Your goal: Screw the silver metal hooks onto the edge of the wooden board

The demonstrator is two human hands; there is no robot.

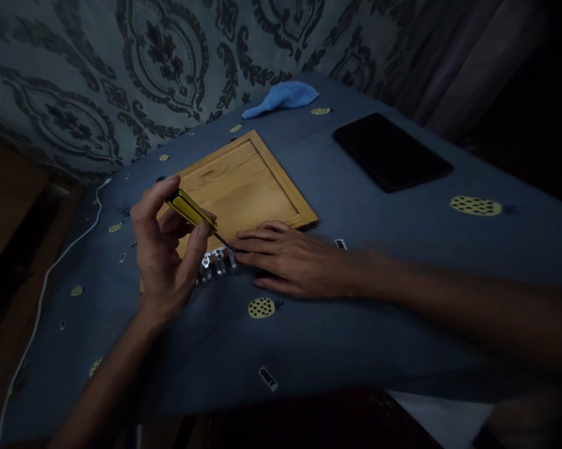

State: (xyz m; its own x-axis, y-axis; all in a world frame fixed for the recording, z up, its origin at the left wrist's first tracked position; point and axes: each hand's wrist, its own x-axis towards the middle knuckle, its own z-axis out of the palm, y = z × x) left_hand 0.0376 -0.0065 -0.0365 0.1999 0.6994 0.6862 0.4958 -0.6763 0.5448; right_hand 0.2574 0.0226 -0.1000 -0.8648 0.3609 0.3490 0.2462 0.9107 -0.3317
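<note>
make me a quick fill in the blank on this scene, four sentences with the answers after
1. The left hand holds a screwdriver coloured black and ____.
2. The right hand rests at the near edge of a panel made of ____.
3. The cloth beyond the panel is bright ____.
4. The fruit printed on the tablecloth is the ____.

Missing words: yellow; wood; blue; pineapple.

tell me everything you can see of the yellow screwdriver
The yellow screwdriver has a yellow handle with dark stripes, plastic by its look, and a thin dark shaft. The left hand holds it by the handle, between thumb and fingers. It slants down to the right in the picture, its tip beside the silvery metal piece at the wooden panel's near edge, close to the right hand. Whether the tip touches anything is unclear.
</note>
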